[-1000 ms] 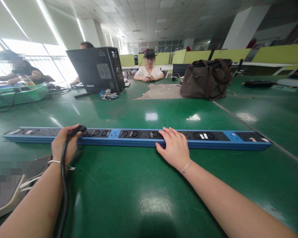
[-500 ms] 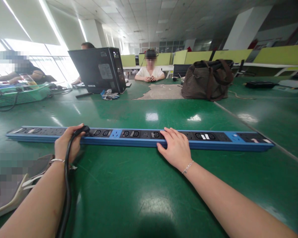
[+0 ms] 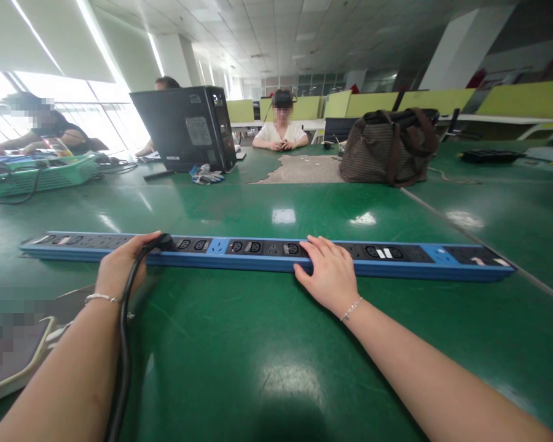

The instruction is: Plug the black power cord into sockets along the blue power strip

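Observation:
A long blue and black power strip point(image 3: 258, 263) lies across the green table, with rows of sockets along its top. At its left part, my left hand point(image 3: 122, 264) is closed on a black plug point(image 3: 164, 241), which sits at one of the sockets; whether it is fully seated cannot be seen. From the plug a thick black cable point(image 3: 124, 344) runs down over my left wrist toward me. My right hand point(image 3: 329, 267) grips the strip right of its middle, thumb against the near side and fingers over the top.
Behind the strip stand a black computer case point(image 3: 184, 132), a pair of gloves point(image 3: 206, 175) and a brown striped bag point(image 3: 387, 150). A green basket point(image 3: 69, 172) with cables is at the left. A person point(image 3: 281, 132) sits opposite; others are at the left. A partly blurred object point(image 3: 18, 368) lies near my left forearm.
The view has shifted slightly, so the strip and background sit a little further right. My left wrist has tilted slightly outward; both hands keep their places on the plug and strip.

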`<action>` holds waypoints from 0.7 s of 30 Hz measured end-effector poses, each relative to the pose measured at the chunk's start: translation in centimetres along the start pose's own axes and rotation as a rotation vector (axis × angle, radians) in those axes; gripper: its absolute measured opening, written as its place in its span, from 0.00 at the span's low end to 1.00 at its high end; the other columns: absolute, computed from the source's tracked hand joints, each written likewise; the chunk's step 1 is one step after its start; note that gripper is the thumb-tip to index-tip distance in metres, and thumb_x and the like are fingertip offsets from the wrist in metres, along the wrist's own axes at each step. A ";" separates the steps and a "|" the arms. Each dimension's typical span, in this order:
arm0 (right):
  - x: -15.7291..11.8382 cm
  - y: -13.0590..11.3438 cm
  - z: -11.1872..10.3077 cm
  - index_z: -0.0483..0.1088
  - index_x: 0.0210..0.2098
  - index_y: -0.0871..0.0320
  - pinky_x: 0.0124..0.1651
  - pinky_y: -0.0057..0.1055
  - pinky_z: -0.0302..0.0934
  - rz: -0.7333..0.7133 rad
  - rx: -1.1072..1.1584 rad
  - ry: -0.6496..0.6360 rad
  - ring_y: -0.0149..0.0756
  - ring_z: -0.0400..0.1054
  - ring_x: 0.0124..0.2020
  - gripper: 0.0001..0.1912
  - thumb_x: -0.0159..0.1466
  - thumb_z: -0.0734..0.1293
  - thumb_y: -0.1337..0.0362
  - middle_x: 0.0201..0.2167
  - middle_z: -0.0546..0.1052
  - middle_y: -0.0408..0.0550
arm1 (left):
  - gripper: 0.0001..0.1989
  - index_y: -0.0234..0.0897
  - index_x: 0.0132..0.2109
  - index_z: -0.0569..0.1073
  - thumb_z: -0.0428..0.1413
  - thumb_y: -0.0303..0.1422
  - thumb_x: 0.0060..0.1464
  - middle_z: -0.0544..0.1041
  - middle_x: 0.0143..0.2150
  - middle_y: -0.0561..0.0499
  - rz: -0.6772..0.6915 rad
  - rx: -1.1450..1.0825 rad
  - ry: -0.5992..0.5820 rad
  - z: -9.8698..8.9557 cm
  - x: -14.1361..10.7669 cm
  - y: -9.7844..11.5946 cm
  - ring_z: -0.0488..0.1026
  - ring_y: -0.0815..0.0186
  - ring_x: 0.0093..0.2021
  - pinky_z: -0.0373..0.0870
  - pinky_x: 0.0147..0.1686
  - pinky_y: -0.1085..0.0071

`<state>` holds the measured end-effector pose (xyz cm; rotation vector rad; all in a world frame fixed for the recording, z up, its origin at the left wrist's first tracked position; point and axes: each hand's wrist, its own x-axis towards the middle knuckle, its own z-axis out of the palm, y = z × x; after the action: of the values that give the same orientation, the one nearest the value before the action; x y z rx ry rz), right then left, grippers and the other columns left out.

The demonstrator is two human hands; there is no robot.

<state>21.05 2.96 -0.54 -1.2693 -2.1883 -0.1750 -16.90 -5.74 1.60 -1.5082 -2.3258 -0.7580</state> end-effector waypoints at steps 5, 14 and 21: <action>0.0 0.1 0.2 0.68 0.51 0.57 0.57 0.43 0.48 0.004 0.004 0.007 0.46 0.58 0.58 0.22 0.59 0.63 0.57 0.56 0.70 0.51 | 0.24 0.46 0.53 0.72 0.49 0.29 0.48 0.79 0.44 0.53 0.002 -0.019 -0.107 -1.6 0.9 -0.4 0.75 0.61 0.42 0.69 0.43 0.68; 0.0 0.1 0.1 0.68 0.51 0.57 0.56 0.44 0.49 -0.001 0.000 0.014 0.46 0.59 0.58 0.22 0.59 0.63 0.56 0.55 0.70 0.52 | 0.24 0.43 0.53 0.73 0.46 0.45 0.53 0.78 0.46 0.44 -0.111 0.255 -0.351 -3.7 3.0 2.1 0.73 0.51 0.46 0.67 0.45 0.58; 0.1 -0.1 -0.1 0.68 0.51 0.57 0.57 0.43 0.49 -0.003 -0.001 0.000 0.45 0.58 0.58 0.22 0.59 0.62 0.56 0.56 0.70 0.51 | 0.24 0.44 0.55 0.71 0.47 0.43 0.53 0.80 0.35 0.43 -0.104 0.323 -0.314 -2.9 2.8 2.0 0.75 0.55 0.35 0.69 0.39 0.60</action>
<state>21.00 2.97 -0.44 -1.2666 -2.1910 -0.1779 -16.44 -4.53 5.95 -1.4533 -2.6101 -0.1564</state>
